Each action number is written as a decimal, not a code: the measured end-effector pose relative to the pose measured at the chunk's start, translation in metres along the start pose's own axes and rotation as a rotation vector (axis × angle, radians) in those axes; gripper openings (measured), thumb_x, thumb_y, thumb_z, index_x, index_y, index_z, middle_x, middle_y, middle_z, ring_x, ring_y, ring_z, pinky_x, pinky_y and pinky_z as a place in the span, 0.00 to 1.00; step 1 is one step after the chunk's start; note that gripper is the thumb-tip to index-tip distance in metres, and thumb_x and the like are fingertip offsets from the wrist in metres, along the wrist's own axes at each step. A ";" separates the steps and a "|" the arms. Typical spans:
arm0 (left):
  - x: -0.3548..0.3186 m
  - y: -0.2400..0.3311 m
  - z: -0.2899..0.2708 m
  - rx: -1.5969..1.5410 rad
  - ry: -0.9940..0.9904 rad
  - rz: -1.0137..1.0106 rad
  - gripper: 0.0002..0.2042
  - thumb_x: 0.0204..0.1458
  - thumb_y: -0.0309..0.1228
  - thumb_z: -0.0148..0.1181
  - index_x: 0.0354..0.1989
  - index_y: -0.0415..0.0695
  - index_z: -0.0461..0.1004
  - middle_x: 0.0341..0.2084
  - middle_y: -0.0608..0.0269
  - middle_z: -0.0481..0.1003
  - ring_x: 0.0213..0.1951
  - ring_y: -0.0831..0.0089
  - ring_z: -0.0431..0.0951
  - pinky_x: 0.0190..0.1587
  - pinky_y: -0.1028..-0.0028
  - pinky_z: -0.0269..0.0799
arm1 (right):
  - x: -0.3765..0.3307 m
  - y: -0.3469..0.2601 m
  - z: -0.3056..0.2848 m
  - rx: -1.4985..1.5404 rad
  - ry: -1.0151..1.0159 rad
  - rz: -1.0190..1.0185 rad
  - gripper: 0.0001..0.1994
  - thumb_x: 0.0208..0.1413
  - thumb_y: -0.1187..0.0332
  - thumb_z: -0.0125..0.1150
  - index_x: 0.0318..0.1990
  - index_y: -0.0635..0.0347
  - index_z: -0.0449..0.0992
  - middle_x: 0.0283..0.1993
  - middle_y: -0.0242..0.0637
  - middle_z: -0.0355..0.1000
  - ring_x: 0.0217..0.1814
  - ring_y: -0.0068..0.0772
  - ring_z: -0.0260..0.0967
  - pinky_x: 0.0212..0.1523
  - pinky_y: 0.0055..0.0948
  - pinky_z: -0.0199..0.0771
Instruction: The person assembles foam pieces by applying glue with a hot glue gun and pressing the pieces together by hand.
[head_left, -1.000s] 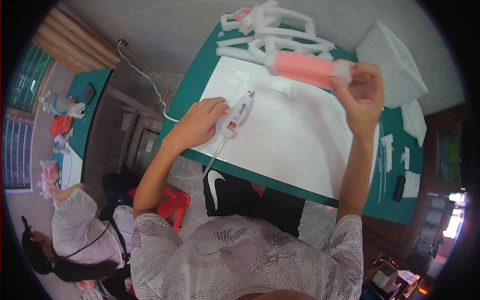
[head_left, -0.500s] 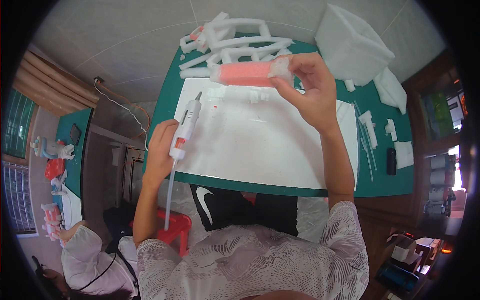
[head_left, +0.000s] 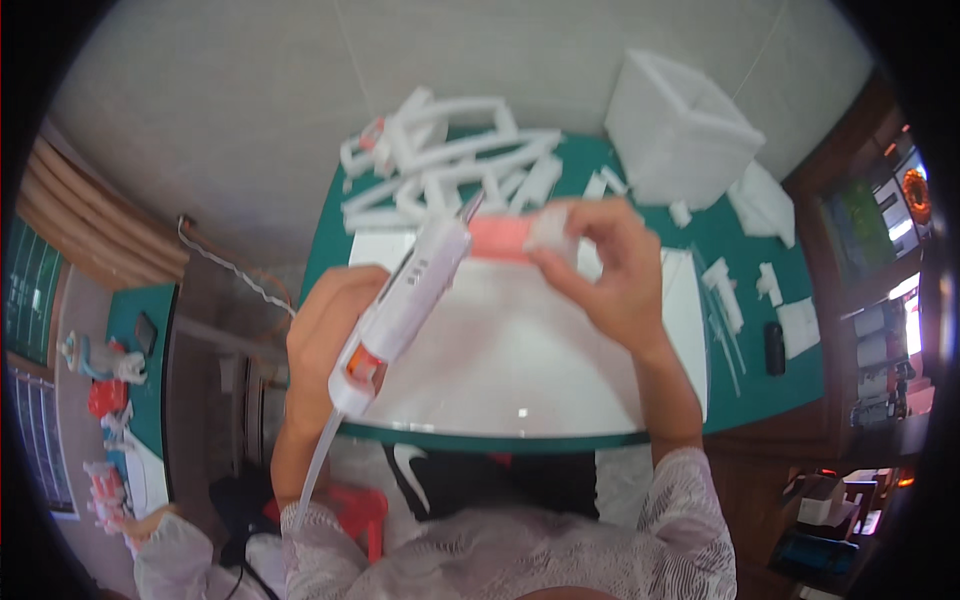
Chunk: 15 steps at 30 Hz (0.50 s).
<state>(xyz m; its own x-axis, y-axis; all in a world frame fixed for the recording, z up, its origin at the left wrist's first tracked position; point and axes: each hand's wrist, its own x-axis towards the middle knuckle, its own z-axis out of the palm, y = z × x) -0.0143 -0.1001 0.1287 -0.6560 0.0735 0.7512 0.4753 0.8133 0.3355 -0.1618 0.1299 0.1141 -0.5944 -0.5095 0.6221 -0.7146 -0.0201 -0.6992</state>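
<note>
My left hand [head_left: 322, 325] is wrapped round a white hot glue gun [head_left: 415, 285]; a long translucent glue stick [head_left: 318, 460] trails from its rear. The nozzle points up and to the right, overlapping the left end of a pink foam block [head_left: 500, 238] in view; whether they touch I cannot tell. Thumb and fingers of my right hand [head_left: 622, 275] pinch the block's right end, where a whitish foam piece [head_left: 550, 228] covers it. Its left end is hidden behind the gun. Below both hands lies a shiny white board [head_left: 520, 350]. Motion blurs the picture somewhat.
White foam frames [head_left: 430, 165] are piled at the back of the green table [head_left: 580, 160]. A big white foam box [head_left: 675, 130] stands back right. Thin clear sticks [head_left: 722, 335], foam scraps and a black cylinder [head_left: 774, 348] lie at right. Another person's sleeve [head_left: 170, 560] shows lower left.
The glue gun has risen toward the camera and swung right, its nozzle now overlapping the block. My right hand still holds the block. The whole view has shifted, with the table lower in it.
</note>
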 end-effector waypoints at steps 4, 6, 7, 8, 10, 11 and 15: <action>0.020 0.003 0.000 -0.042 -0.003 -0.010 0.12 0.39 0.17 0.63 0.35 0.32 0.74 0.33 0.48 0.77 0.34 0.56 0.78 0.38 0.68 0.74 | -0.011 -0.005 0.000 0.063 0.037 0.028 0.19 0.45 0.86 0.68 0.40 0.61 0.66 0.44 0.42 0.73 0.46 0.30 0.72 0.50 0.29 0.71; 0.019 -0.007 0.006 -0.038 -0.012 0.016 0.13 0.38 0.19 0.65 0.36 0.32 0.74 0.35 0.48 0.76 0.34 0.57 0.78 0.37 0.68 0.74 | -0.013 0.001 0.005 0.124 0.042 0.075 0.19 0.45 0.86 0.67 0.41 0.60 0.65 0.45 0.43 0.73 0.47 0.31 0.72 0.50 0.30 0.71; 0.016 -0.011 0.012 -0.052 -0.030 0.024 0.14 0.38 0.20 0.65 0.36 0.32 0.74 0.36 0.48 0.76 0.33 0.57 0.77 0.36 0.68 0.73 | -0.019 0.009 0.009 0.208 0.122 0.061 0.18 0.45 0.82 0.69 0.40 0.61 0.67 0.45 0.43 0.74 0.47 0.31 0.73 0.50 0.29 0.72; 0.012 -0.016 0.018 -0.067 -0.053 0.030 0.15 0.37 0.20 0.66 0.36 0.32 0.74 0.37 0.48 0.76 0.32 0.57 0.76 0.35 0.67 0.73 | -0.026 0.017 0.013 0.293 0.206 0.051 0.17 0.46 0.78 0.72 0.40 0.62 0.68 0.45 0.42 0.75 0.47 0.31 0.74 0.49 0.27 0.73; 0.001 -0.026 0.034 -0.099 -0.101 0.051 0.15 0.37 0.21 0.66 0.37 0.32 0.74 0.37 0.48 0.76 0.31 0.57 0.75 0.34 0.67 0.72 | -0.040 0.034 0.022 0.335 0.267 0.112 0.17 0.46 0.79 0.71 0.40 0.62 0.68 0.46 0.43 0.75 0.48 0.31 0.73 0.50 0.27 0.72; -0.006 -0.030 0.041 -0.107 -0.122 0.080 0.16 0.37 0.23 0.66 0.37 0.31 0.73 0.38 0.47 0.75 0.29 0.57 0.74 0.32 0.67 0.71 | -0.047 0.044 0.027 0.384 0.312 0.141 0.17 0.47 0.80 0.71 0.40 0.62 0.68 0.47 0.43 0.75 0.48 0.31 0.73 0.50 0.27 0.72; -0.026 -0.038 0.067 -0.084 -0.157 0.173 0.17 0.33 0.26 0.65 0.34 0.30 0.74 0.37 0.47 0.75 0.29 0.57 0.74 0.30 0.67 0.70 | -0.072 0.073 0.031 0.121 0.180 0.081 0.21 0.46 0.87 0.65 0.43 0.58 0.63 0.50 0.51 0.72 0.53 0.40 0.71 0.53 0.36 0.70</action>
<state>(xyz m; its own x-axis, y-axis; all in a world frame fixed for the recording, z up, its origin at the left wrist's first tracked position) -0.0547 -0.0938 0.0584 -0.6405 0.3012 0.7065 0.6311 0.7306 0.2607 -0.1598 0.1379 0.0076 -0.7117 -0.3524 0.6076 -0.6192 -0.0938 -0.7796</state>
